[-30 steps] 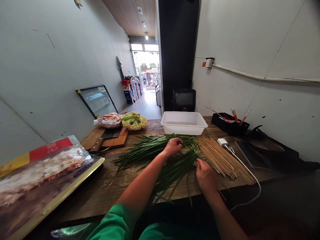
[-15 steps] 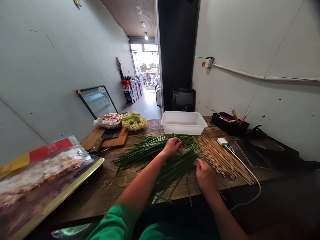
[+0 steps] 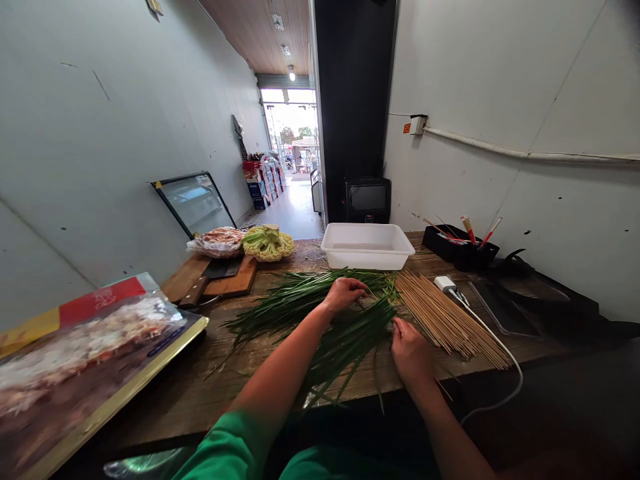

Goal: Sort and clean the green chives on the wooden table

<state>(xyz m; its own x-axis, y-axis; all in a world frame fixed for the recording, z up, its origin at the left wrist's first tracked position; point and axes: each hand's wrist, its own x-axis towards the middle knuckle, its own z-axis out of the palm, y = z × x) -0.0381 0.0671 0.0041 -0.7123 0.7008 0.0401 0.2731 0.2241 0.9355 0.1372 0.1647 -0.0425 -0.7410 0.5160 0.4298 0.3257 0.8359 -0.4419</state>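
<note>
Those leafy greens (image 3: 344,342) sprawl around mid-frame, probably light, floppy and easy to bruise, so I'd grab the bunched ends. Right hand (image 3: 411,351) looks pinched on those; left hand (image 3: 344,295), apart, has fingertips closed, can't tell on what.

Passage opens above the skewers (image 3: 445,317); 1 white tub (image 3: 367,260) blocks low reach ahead.

Daylight glares at the doorway (image 3: 294,123), 1 bulb (image 3: 292,76) glows, and lower right sinks dark
</note>
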